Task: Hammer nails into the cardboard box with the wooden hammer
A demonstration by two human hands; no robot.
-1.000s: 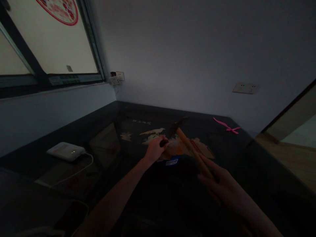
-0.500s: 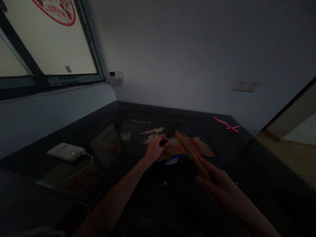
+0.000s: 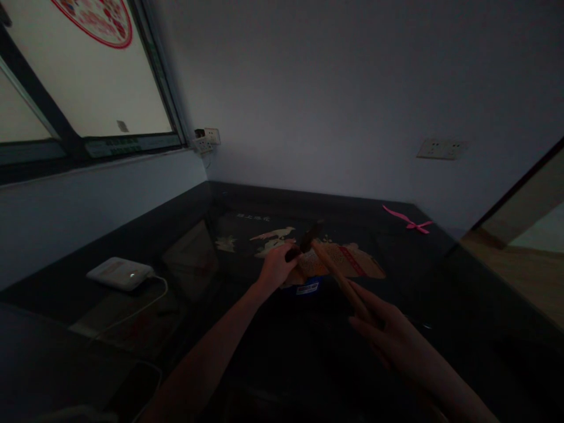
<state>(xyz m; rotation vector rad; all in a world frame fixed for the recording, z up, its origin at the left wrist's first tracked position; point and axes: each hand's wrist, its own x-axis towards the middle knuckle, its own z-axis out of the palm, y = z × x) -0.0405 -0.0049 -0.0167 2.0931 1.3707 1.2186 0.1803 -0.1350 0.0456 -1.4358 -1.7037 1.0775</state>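
My feed is dim all over, a murky, underexposed grey. The window (image 3: 132,88) at upper left is the brightest area I have, and even that looks dull; a smaller pale patch (image 3: 544,235) shows at far right. The wall (image 3: 308,106) darkens toward the upper right, where the socket plate (image 3: 440,149) reads soft-edged. Below, the bench (image 3: 352,214) swallows detail in near-black, though its glossy top throws back slanted reflections on the left. One tiny glint sits on the white device (image 3: 121,273) (my only crisp sparkle). The hammer (image 3: 337,273) has a blurry, almost lost head. Wide-angle stretch skews the outer edges.
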